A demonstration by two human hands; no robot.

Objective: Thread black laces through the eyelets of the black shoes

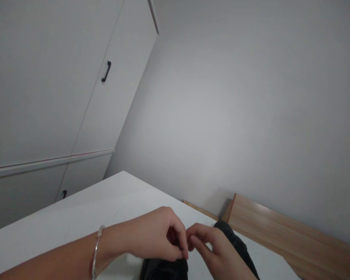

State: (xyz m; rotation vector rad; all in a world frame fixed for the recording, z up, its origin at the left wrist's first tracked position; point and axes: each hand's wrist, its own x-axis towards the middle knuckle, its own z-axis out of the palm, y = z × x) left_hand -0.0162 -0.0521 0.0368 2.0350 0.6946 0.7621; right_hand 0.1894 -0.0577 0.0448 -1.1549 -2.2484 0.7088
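My left hand [160, 237], with a silver bangle on its wrist, is curled with fingertips pinched together over a black piece of cloth [239, 245] lying on the white table [84, 214]. My right hand [212, 249] meets it fingertip to fingertip, fingers also pinched. Both hands seem to grip the black cloth's edge, though what sits between the fingertips is too small to make out. The cloth runs off the bottom of the picture.
A white wardrobe [61, 89] with black handles [106, 72] stands at the left behind the table. A plain grey wall fills the right. A light wooden board [280, 233] runs along the wall beyond the table's far edge.
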